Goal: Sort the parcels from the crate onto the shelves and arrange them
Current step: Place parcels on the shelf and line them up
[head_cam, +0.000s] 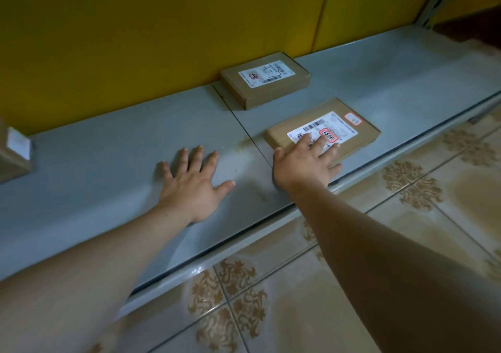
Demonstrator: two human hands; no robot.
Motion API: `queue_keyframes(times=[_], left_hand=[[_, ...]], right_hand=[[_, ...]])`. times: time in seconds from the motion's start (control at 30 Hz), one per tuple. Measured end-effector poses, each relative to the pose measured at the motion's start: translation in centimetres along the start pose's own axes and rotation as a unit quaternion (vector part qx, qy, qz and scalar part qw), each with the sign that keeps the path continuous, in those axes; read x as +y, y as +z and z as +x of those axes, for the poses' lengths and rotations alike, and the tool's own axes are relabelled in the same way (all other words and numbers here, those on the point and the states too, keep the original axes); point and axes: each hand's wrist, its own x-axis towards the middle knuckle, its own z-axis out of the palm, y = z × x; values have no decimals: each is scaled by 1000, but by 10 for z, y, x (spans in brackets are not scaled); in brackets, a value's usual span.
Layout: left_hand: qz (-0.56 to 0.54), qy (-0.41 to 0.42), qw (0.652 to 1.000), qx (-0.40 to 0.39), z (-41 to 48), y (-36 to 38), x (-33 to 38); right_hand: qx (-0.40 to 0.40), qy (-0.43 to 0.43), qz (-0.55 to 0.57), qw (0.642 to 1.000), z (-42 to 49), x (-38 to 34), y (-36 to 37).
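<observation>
Flat parcel [352, 133] seen centre right, at front lip of shelf [108, 149]. Right grip [306, 160] spread flat on its label, nothing pinched. Left grip [191, 181] spread on bare shelf, centre. Risk judged: parcel tipped off lip onto tiled floor [406, 190], lower right, if pushed outward under flat palm.

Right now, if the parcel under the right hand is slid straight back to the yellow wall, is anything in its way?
Yes, likely: a second parcel lies flat by the yellow wall, behind the near parcel, with bare shelf between them. The right hand rests on the near one.
</observation>
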Motion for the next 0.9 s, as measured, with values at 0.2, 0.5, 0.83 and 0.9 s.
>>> queue_keyframes(times=[0.2,0.5,0.83,0.9], left_hand=[[-11,3,1000,9,-4,1,0],[-18,13,1000,15,-2,1,-2],[-77,33,996,-25,-7,-16,-11],[-84,53,994,-36,-18,-27,-17]], right_hand=[[29,-83,-104,991,7,11,-14],[12,-91,-66,994,16,29,-11],[14,-109,-83,990,-7,29,-46],[12,-115,-95,989,-24,32,-59]])
